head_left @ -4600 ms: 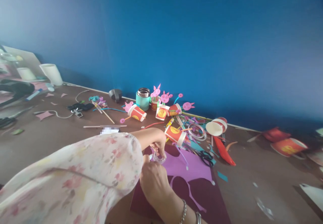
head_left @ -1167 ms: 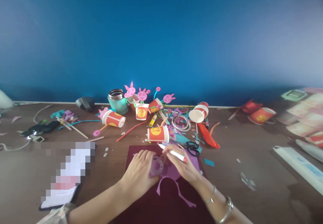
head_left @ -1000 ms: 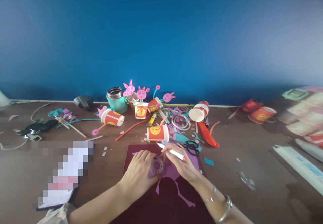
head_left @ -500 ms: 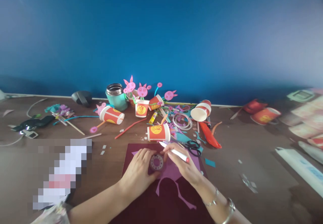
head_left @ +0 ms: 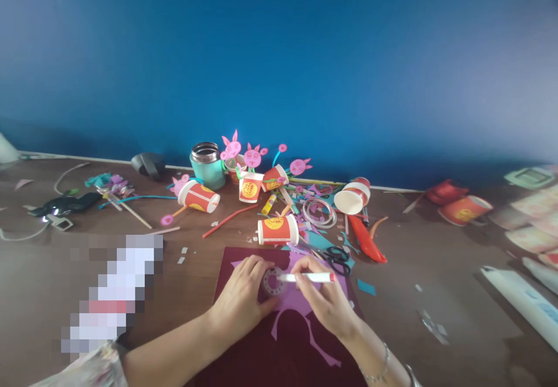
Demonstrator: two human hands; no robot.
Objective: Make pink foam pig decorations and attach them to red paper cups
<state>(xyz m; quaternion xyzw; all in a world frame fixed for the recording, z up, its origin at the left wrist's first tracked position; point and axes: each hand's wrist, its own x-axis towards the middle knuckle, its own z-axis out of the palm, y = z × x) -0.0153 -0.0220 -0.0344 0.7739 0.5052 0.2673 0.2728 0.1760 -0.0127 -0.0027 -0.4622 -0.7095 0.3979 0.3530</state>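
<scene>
Over the purple sheet [head_left: 294, 301], holding the white marker [head_left: 311, 278] in the right hand [head_left: 325, 303], pointing tip-left at the round ring [head_left: 267, 283], running near level side to side. Not telling tip contact. Steadying the ring with the left hand [head_left: 242, 291], thumb spread from fingers. Beyond, seeing the sideways cup [head_left: 278, 230], upright cup [head_left: 250, 189] and open teal jar [head_left: 208, 170]; not making out jar contents.

White marker [head_left: 311, 278] (red-ended), tilted by the clear ring [head_left: 273, 282].
</scene>
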